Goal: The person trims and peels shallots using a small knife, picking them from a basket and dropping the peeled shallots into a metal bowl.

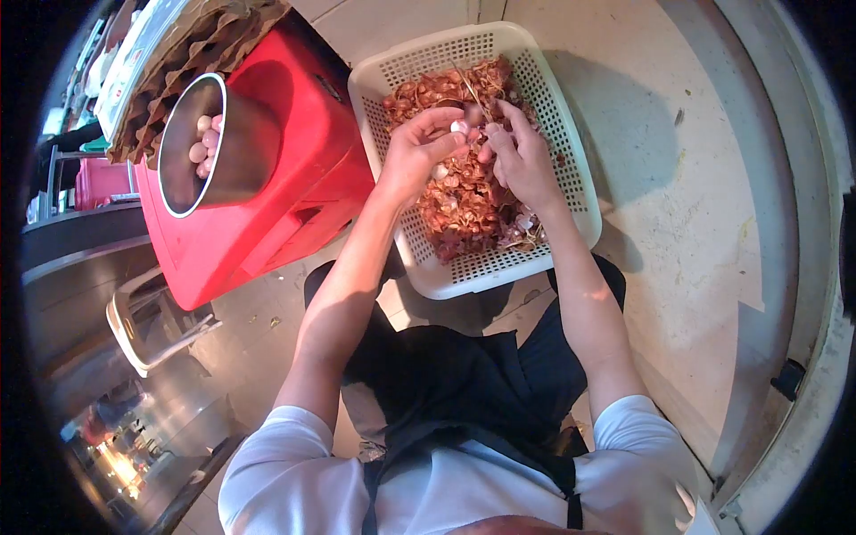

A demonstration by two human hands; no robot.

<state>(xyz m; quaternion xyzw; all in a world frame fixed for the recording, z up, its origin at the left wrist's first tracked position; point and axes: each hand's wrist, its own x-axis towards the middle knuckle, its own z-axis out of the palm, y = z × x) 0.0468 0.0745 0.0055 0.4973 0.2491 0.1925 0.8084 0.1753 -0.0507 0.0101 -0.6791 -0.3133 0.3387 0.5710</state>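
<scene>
Over a white perforated basket filled with reddish-brown dry skins, both hands are close together. My left hand pinches a small pale, pinkish bulb between thumb and fingers. Just right of it, my right hand is closed, thumb against the fingers, near a thin dry stalk; what it grips is too small to tell. More pale bits lie among the skins. A metal bowl at the upper left holds several peeled pinkish bulbs.
Under the bowl stands a red stool or crate, with brown egg-carton trays beside the bowl. A white plastic chair is at the left. A pale wall or panel rises on the right.
</scene>
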